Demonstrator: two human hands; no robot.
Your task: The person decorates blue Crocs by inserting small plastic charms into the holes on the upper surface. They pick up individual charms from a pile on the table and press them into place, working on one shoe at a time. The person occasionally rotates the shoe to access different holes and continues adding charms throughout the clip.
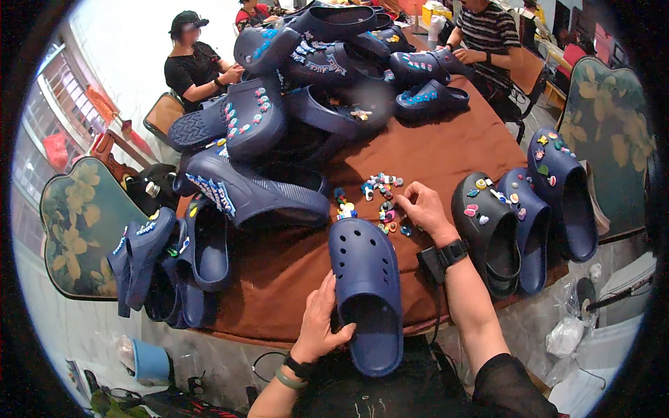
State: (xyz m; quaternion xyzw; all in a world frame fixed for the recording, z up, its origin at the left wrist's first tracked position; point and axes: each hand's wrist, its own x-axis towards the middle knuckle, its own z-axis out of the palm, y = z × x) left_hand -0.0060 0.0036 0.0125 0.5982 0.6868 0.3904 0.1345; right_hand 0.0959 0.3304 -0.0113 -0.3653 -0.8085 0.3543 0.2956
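A plain navy clog [366, 279] with round holes over its toe is tilted up at the table's near edge, toe pointing away from me. My left hand [320, 317] grips it from its left side, thumb at the foot opening. Beyond the toe lies a loose cluster of small colourful shoe charms [380, 187]. My right hand [426, 211] is at the right side of these charms, fingers bent and fingertips pinched together. What sits between the fingertips, if anything, is too small to make out. No charms show in the holes of the held clog.
A high pile of navy clogs [258, 184] with charms fills the table's left and far side. Decorated clogs [533, 216] stand at the right edge. Brown cloth [446, 150] covers the table. Co-workers [198, 66] sit at the far side. A blue bin [151, 361] is on the floor.
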